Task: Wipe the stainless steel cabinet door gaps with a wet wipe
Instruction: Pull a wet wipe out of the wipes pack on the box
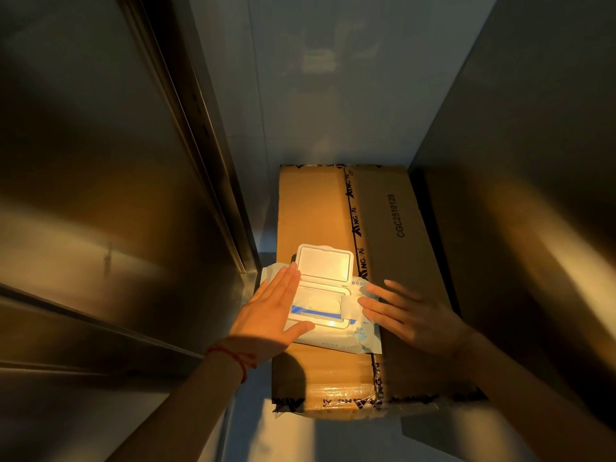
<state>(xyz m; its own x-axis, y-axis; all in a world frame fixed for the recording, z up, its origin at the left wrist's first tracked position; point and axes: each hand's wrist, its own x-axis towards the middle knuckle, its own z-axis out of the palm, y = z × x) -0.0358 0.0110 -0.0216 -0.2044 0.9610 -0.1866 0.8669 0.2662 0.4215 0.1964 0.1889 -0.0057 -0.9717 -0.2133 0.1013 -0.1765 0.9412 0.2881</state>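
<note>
From the head camera, you have one wipe pack lying on one cardboard box, and it sits between your two hands, a little ahead of your wrists. Its long axis runs left to right across you, crosswise to the box, which runs away from you. The lid is flipped up on the far side, so the opening faces you and a wipe shows in it.

Your left hand is flat and spread, fingers straight, lying on the pack's left edge with the thumb along its near edge; it pins the pack and grips nothing. Your right hand is also spread wide and empty, fingertips touching the pack's right end beside the opening. Both are about equally near, but the right is free, so it looks best placed to pinch the wipe while the left holds the pack down.

The door gap runs up the steel panels on your left, well apart from the pack.
</note>
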